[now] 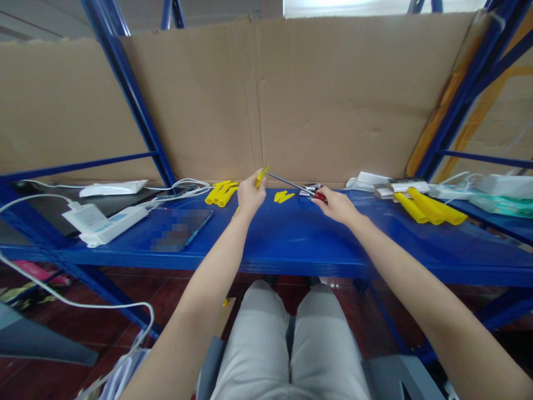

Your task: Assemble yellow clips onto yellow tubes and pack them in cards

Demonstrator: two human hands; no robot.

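Note:
Above the blue shelf, my left hand (250,197) is closed around a yellow plastic tube (261,176); its upper end sticks out past the fingers and a bit shows below the hand. My right hand (336,206) grips the red-and-black handle of a screwdriver (289,182). The long thin metal shaft points left, with its tip close to the tube's upper end; whether they touch I cannot tell. Between the hands, small yellow strips (283,196) lie on the shelf. Several yellow tubes (222,193) rest left of my left hand, and more yellow tubes (428,208) lie at the right.
A tablet or phone (181,229), partly blurred, lies at the left front. Beside it are a white power strip (114,225), a plugged-in charger (85,216) and cables. White boxes (368,180) stand back right. Cardboard (333,100) walls the rear; blue posts (133,105) flank it.

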